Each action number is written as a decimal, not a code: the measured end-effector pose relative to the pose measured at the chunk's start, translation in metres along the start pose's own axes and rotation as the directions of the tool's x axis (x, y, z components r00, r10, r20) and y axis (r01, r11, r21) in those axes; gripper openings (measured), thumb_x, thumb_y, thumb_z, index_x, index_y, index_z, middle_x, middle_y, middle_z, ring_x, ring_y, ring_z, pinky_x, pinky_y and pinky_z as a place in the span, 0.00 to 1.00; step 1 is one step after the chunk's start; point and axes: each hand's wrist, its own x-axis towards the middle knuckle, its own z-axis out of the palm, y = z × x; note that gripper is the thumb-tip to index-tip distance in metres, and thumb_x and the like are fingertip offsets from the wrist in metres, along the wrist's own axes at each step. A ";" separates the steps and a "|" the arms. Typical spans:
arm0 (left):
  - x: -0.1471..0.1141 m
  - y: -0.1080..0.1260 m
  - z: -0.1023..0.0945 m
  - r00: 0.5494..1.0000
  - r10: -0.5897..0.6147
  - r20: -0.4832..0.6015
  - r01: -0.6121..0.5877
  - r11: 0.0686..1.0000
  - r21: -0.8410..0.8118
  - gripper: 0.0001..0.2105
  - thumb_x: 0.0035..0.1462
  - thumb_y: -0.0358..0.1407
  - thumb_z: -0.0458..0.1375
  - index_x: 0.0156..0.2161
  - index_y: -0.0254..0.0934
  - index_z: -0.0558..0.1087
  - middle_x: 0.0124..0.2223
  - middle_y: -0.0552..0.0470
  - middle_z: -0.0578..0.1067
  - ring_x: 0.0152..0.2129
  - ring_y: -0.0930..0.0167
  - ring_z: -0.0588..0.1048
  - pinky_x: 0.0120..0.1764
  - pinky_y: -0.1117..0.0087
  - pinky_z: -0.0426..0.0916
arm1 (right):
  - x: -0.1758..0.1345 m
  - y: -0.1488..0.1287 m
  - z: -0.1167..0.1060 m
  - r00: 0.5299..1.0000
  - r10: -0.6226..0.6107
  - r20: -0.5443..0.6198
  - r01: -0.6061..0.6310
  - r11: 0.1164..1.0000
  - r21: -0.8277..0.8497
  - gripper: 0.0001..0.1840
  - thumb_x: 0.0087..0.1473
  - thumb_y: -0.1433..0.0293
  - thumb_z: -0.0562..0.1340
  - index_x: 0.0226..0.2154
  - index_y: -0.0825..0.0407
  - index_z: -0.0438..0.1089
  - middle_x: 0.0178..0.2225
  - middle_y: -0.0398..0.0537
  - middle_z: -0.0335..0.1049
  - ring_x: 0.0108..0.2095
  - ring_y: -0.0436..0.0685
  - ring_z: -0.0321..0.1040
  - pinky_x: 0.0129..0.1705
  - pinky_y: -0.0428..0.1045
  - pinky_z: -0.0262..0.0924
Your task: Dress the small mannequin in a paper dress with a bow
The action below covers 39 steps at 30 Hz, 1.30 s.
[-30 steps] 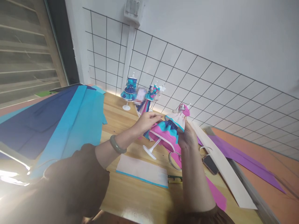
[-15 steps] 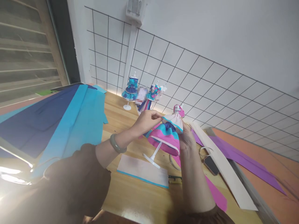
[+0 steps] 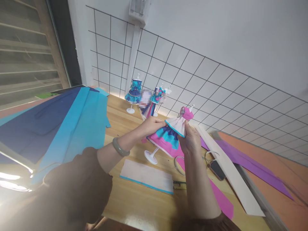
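Observation:
A miniature dress form (image 3: pixel 151 157) on a round white base is tilted above the table. It wears a doll dress (image 3: pixel 166 139) with a pink bodice, a pale top layer edged in turquoise, and a navy, turquoise and pink skirt below. My left hand (image 3: pixel 152 125) pinches the left edge of the pale layer. On the other side my right hand (image 3: pixel 191 139) grips the dress near the waist, thumb on the pale fabric. Some of the right fingers are hidden behind the dress.
A pale strip with a turquoise edge (image 3: pixel 146 176) lies in front, beside small thread snips (image 3: pixel 180 185). Blue fabric sheets (image 3: pixel 79 128) cover the left. A phone (image 3: pixel 217 170) and a long pale strip (image 3: pixel 231 173) lie right. Another dressed form (image 3: pixel 133 93) stands behind, near a wire grid.
The dress form has turned and tilted, its base swinging left and up. The pale layer is now spread wider between my hands, and my right thumb has come into view.

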 end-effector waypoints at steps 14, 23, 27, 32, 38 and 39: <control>0.003 -0.011 0.012 0.990 -0.004 0.144 0.035 0.977 -0.212 0.14 0.49 0.40 0.60 0.38 0.32 0.75 0.37 0.48 0.77 0.34 0.69 0.74 0.37 0.70 0.67 | -0.008 0.006 0.006 0.984 -0.166 -0.062 0.152 0.971 -0.186 0.18 0.41 0.60 0.68 0.34 0.54 0.76 0.33 0.48 0.76 0.32 0.55 0.71 0.35 0.50 0.64; 0.010 -0.022 0.013 1.000 -0.001 0.028 0.009 0.953 -0.303 0.18 0.43 0.41 0.64 0.39 0.32 0.76 0.35 0.48 0.78 0.33 0.67 0.75 0.40 0.66 0.68 | -0.019 0.001 0.013 0.993 -0.106 0.046 0.114 0.956 -0.269 0.15 0.46 0.58 0.64 0.34 0.50 0.76 0.37 0.46 0.75 0.41 0.57 0.69 0.39 0.50 0.63; 0.010 -0.022 0.010 1.000 -0.017 0.011 0.020 0.936 -0.351 0.18 0.41 0.41 0.65 0.38 0.32 0.76 0.36 0.48 0.78 0.33 0.68 0.75 0.40 0.66 0.68 | -0.020 -0.001 0.014 0.994 -0.082 0.075 0.099 0.959 -0.264 0.17 0.47 0.57 0.63 0.37 0.50 0.74 0.43 0.48 0.73 0.47 0.58 0.66 0.40 0.50 0.63; 0.011 -0.019 0.005 0.993 -0.113 0.034 0.116 0.870 -0.480 0.17 0.40 0.38 0.66 0.37 0.32 0.76 0.34 0.49 0.78 0.31 0.69 0.75 0.40 0.66 0.69 | -0.014 -0.002 0.009 0.999 -0.036 -0.030 0.028 0.974 -0.223 0.22 0.45 0.56 0.64 0.44 0.45 0.71 0.51 0.48 0.68 0.51 0.56 0.64 0.44 0.50 0.61; 0.011 -0.011 0.000 0.980 -0.194 0.038 0.176 0.767 -0.617 0.17 0.39 0.38 0.68 0.36 0.32 0.76 0.33 0.47 0.79 0.29 0.69 0.76 0.38 0.66 0.70 | -0.007 -0.002 0.001 0.997 0.010 -0.079 -0.027 0.977 -0.213 0.22 0.43 0.55 0.65 0.41 0.46 0.72 0.49 0.50 0.69 0.50 0.58 0.65 0.44 0.51 0.61; 0.010 -0.009 -0.001 0.980 -0.198 0.024 0.170 0.766 -0.620 0.17 0.39 0.37 0.67 0.36 0.31 0.76 0.32 0.47 0.79 0.29 0.70 0.76 0.37 0.67 0.70 | -0.007 -0.001 0.000 0.997 0.009 -0.076 -0.024 0.977 -0.212 0.22 0.43 0.55 0.65 0.41 0.46 0.72 0.49 0.50 0.69 0.50 0.58 0.65 0.44 0.51 0.61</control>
